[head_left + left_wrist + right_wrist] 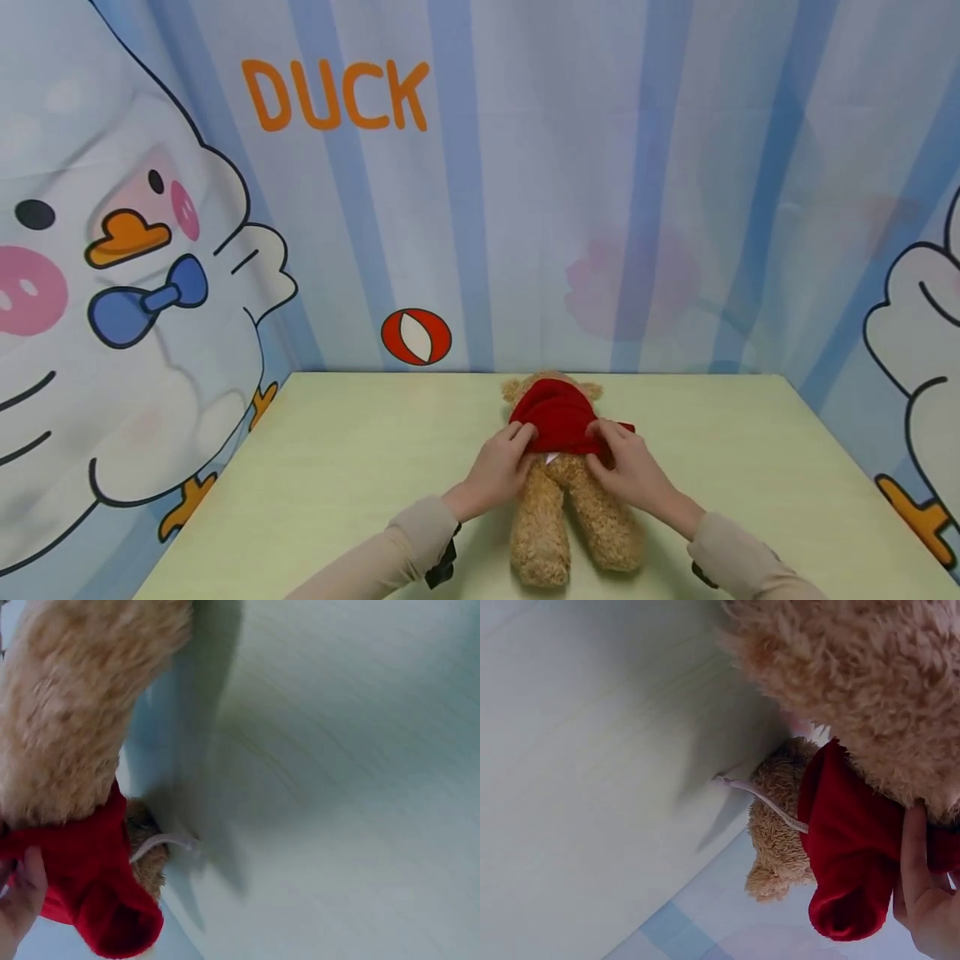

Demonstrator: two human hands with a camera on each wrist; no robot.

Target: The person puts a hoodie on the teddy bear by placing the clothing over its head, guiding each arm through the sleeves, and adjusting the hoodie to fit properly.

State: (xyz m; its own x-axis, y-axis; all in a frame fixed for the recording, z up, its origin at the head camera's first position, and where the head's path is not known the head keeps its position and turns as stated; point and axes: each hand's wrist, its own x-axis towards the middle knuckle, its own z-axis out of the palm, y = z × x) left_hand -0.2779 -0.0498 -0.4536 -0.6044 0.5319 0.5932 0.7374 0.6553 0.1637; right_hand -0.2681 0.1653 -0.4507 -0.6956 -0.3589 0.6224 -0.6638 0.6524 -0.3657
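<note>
Supporting the brown teddy bear (542, 529) lengthwise on the pale yellow-green desk (360, 467), right of centre in the head view, directing the head toward the far edge and the legs toward the person. Covering the upper body with the red hoodie (553, 415), extending the cloth over much of the head and leaving the ears exposed. Gripping the lower hem at its left side with the left hand (495, 467), holding the cloth narrowly between bent fingers and thumb. Gripping the same hem at its right side with the right hand (633, 473), likewise holding cloth, and placing the thumb beside the upper leg. Showing a white tag (552, 457) just below the hem, between the legs. Trailing a white drawstring (769, 802) from the hoodie, beside the head, in both wrist views. Wearing beige sleeves (420, 533) on both arms, and a black strap (442, 565) at the left wrist. Backing the desk with a blue-striped curtain (555, 167), displaying a large white duck (195, 358), orange "DUCK" lettering (324, 125) and a red-and-white ball (416, 337).
</note>
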